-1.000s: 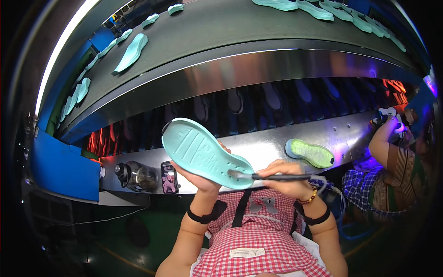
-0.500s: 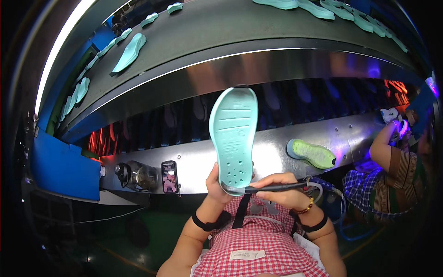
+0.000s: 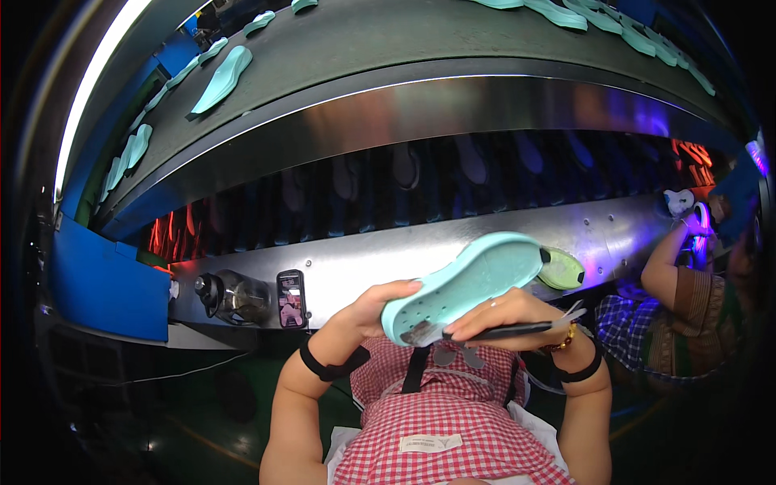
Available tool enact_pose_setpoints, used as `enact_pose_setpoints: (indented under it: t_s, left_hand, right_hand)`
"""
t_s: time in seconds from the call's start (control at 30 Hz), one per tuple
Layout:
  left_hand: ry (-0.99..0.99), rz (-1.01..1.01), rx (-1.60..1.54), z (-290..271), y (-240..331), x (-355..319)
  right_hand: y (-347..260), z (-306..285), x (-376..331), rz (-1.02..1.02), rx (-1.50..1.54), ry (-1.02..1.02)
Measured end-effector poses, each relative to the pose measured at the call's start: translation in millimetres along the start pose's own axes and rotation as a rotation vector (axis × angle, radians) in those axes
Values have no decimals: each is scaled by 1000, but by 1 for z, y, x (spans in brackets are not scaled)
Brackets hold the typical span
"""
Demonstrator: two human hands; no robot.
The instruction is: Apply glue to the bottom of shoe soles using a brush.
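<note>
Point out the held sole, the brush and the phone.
Held sole point(image 3: 462, 283): head view, on the middle of its turquoise upward face.
Brush point(image 3: 505, 331): head view, on its black handle.
Phone point(image 3: 292, 299): head view, on its screen.

Legible text: none. Item 1: pale label point(image 3: 430, 444) on a red-and-white checked apron point(image 3: 465, 408); bore small dark print, too fine to read. Item 2: dark-cased phone point(image 3: 292, 301); screen displayed small pale characters, likewise unreadable.
</note>
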State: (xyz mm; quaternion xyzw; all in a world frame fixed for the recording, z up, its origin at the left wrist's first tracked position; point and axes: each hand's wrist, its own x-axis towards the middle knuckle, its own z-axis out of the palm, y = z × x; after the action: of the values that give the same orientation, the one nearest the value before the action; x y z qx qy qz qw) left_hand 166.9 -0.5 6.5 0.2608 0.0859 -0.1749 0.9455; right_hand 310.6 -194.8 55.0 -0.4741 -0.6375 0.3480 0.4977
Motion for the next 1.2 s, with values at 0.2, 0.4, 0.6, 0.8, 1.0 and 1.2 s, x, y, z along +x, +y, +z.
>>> enact_pose_setpoints:
  t_s: [0.2,0.4,0.6,0.8,1.0,1.2]
  left_hand:
    - [220,-109,227,2,5,-12]
    - [182,24,293,-2,3,-26]
    - [186,186,442,-15,17,-39]
    - [423,547,587,-46,-2,-52]
    - [74,558,-304,-15,-24,14]
    - [445,682,-182,-5,-33,27]
  right_hand:
    - [-12,-18,-6,15,-129,-53]
    - [0,-16,-18,-5,-79,-82]
    - [11,-7,-16,23,-112,167]
    - [-28,3,-14,-121,-274,236]
    - [23,23,8,209,-18,486]
    - [37,39,35,-79,-299,520]
